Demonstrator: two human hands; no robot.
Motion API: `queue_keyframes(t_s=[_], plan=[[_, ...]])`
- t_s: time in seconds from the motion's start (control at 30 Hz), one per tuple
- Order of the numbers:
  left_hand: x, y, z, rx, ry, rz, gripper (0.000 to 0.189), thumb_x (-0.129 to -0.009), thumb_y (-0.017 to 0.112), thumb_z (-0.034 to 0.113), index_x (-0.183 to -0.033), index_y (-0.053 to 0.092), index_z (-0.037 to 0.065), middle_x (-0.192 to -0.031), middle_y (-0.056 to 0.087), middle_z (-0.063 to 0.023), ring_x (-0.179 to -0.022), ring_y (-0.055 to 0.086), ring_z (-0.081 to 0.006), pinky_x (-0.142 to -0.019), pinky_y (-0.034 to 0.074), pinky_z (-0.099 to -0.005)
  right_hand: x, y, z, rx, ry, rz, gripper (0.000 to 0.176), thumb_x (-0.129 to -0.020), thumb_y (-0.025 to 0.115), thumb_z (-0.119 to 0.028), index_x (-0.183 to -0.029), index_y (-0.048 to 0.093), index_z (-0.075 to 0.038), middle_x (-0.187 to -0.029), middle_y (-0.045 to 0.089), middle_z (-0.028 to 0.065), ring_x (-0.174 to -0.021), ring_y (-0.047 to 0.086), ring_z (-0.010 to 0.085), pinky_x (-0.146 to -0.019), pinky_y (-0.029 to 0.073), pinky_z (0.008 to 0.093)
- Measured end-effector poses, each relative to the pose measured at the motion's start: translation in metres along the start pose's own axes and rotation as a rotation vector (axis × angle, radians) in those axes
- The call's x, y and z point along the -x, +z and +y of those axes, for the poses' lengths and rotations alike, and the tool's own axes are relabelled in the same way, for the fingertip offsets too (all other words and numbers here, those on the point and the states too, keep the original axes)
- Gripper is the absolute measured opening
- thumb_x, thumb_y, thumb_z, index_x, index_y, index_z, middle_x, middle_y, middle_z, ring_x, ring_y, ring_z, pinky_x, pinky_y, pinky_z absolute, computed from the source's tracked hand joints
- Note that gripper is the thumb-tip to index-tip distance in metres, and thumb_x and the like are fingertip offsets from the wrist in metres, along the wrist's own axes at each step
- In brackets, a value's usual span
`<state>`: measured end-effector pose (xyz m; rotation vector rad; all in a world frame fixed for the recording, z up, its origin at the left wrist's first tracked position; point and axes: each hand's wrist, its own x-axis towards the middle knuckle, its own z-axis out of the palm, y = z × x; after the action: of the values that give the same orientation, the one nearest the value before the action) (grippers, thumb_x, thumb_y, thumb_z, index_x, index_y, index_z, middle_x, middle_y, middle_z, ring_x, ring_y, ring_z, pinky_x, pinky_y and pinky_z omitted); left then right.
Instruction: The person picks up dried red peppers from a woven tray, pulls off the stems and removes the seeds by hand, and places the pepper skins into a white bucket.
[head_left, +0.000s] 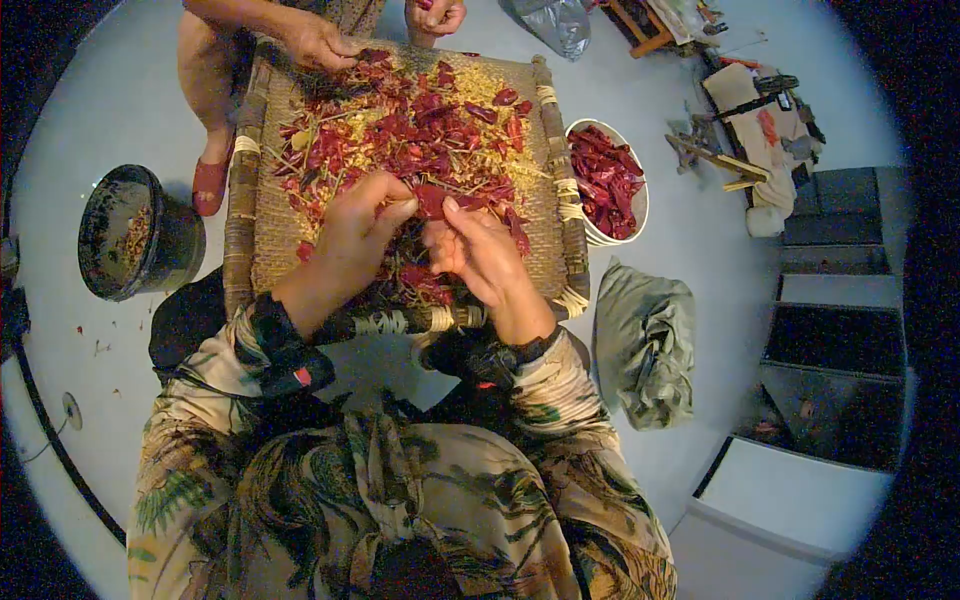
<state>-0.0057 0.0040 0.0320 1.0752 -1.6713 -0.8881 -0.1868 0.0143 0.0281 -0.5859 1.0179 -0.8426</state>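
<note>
- Dried red chilli pod [432,200], wrinkled and dark, is held between both hands just above the near half of the tray.
- Left hand [358,232] pinches one end with bent fingertips; right hand [482,255] has its thumb and forefinger closed on the other end, so both are grasping the same pod.
- Judging by this hold, the step in hand is pulling the pod open or stripping its stalk. The next move calls for a steady pinch on one side and a short twist or tug on the other, kept over the tray.
- Under the grip lies the flat woven bamboo tray [262,240].
- Just beyond the grip spreads a loose heap of red chillies, stalks and yellow seeds [420,130].
- Right of the grip, off the tray, stands a white bowl [643,195] of red chillies; left of it, a black bucket [170,250].
- Farthest from the grip, another person's hand [318,42] rests on the heap's edge.
</note>
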Motion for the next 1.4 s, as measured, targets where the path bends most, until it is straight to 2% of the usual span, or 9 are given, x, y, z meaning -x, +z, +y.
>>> queue_keyframes(t_s=[0.13, 0.23, 0.27, 0.37, 0.4, 0.6, 0.9, 1.07, 1.4], plan=[[-0.006, -0.013, 0.009, -0.122, 0.015, 0.015, 0.010, -0.082, 0.059, 0.009, -0.083, 0.053, 0.001, -0.075, 0.054, -0.0126, -0.070, 0.055, -0.0261, -0.063, 0.045, -0.0341, 0.008, 0.001, -0.003, 0.403, -0.089, -0.202, 0.025, -0.090, 0.055, -0.027, -0.083, 0.057, -0.003, -0.065, 0.057, 0.0035, -0.058, 0.054, 0.0108, -0.056, 0.043, 0.0241], [-0.006, -0.013, 0.006, -0.228, 0.076, -0.033, 0.009, -0.080, 0.059, 0.008, -0.083, 0.052, 0.002, -0.076, 0.053, -0.0137, -0.072, 0.056, -0.0299, -0.064, 0.045, -0.0365, 0.019, 0.020, -0.007, 0.559, -0.461, 0.034, 0.020, -0.087, 0.060, -0.022, -0.081, 0.056, -0.004, -0.067, 0.057, 0.0016, -0.060, 0.051, 0.0085, -0.058, 0.041, 0.0222], [-0.005, -0.011, 0.004, -0.259, 0.095, -0.061, 0.009, -0.080, 0.059, 0.007, -0.083, 0.052, 0.002, -0.077, 0.053, -0.0141, -0.073, 0.056, -0.0314, -0.064, 0.045, -0.0373, 0.019, 0.018, -0.013, 0.946, -0.614, 0.202, 0.025, -0.079, 0.067, -0.020, -0.096, 0.058, -0.003, -0.083, 0.063, 0.0096, -0.077, 0.061, 0.0219, -0.070, 0.050, 0.0319], [-0.002, -0.006, 0.003, -0.218, 0.123, -0.133, 0.008, -0.080, 0.057, 0.006, -0.085, 0.052, 0.003, -0.080, 0.053, -0.0146, -0.075, 0.055, -0.0342, -0.064, 0.045, -0.0390, 0.010, 0.025, -0.014, 1.319, -1.046, 0.232, 0.042, -0.077, 0.067, -0.019, -0.113, 0.053, -0.003, -0.107, 0.059, 0.0169, -0.101, 0.057, 0.0326, -0.087, 0.045, 0.0388], [-0.001, -0.006, 0.003, -0.209, 0.125, -0.146, 0.008, -0.080, 0.057, 0.006, -0.085, 0.052, 0.003, -0.080, 0.053, -0.0148, -0.076, 0.055, -0.0346, -0.064, 0.045, -0.0390, 0.004, 0.020, -0.008, 1.238, -0.936, 0.085, 0.055, -0.077, 0.066, -0.020, -0.125, 0.045, -0.005, -0.121, 0.051, 0.0203, -0.115, 0.047, 0.0370, -0.098, 0.036, 0.0420], [0.000, -0.008, 0.007, -0.153, 0.111, -0.158, 0.007, -0.081, 0.056, 0.005, -0.085, 0.052, 0.003, -0.081, 0.054, -0.0145, -0.077, 0.055, -0.0344, -0.065, 0.044, -0.0381, 0.004, 0.018, 0.004, 1.108, -0.672, 0.077, 0.040, -0.080, 0.064, -0.020, -0.115, 0.053, -0.004, -0.107, 0.059, 0.0195, -0.101, 0.056, 0.0359, -0.087, 0.044, 0.0401], [0.002, -0.012, 0.015, -0.188, 0.011, -0.113, 0.009, -0.084, 0.054, 0.010, -0.088, 0.055, 0.002, -0.083, 0.057, -0.0135, -0.080, 0.057, -0.0299, -0.072, 0.045, -0.0362, 0.000, 0.020, 0.014, 1.005, -0.671, 0.164, 0.026, -0.081, 0.062, -0.023, -0.094, 0.059, -0.001, -0.085, 0.061, 0.0213, -0.081, 0.060, 0.0380, -0.069, 0.046, 0.0410], [-0.003, -0.007, 0.014, -0.076, 0.127, 0.004, 0.009, -0.077, 0.061, 0.004, -0.081, 0.053, 0.002, -0.081, 0.056, -0.0118, -0.077, 0.057, -0.0274, -0.068, 0.046, -0.0337, 0.005, 0.023, 0.011, 1.068, -0.664, 0.176, 0.024, -0.082, 0.061, -0.021, -0.092, 0.058, 0.000, -0.083, 0.060, 0.0221, -0.079, 0.059, 0.0395, -0.067, 0.046, 0.0414], [0.000, -0.005, 0.003, 0.178, -0.116, -0.049, 0.007, -0.082, 0.060, 0.005, -0.080, 0.053, 0.003, -0.077, 0.057, -0.0050, -0.073, 0.054, -0.0143, -0.066, 0.045, -0.0285, 0.012, 0.029, 0.005, 1.070, -0.638, 0.117, 0.021, -0.082, 0.059, -0.017, -0.091, 0.057, 0.001, -0.084, 0.059, 0.0217, -0.078, 0.058, 0.0392, -0.067, 0.046, 0.0406]])
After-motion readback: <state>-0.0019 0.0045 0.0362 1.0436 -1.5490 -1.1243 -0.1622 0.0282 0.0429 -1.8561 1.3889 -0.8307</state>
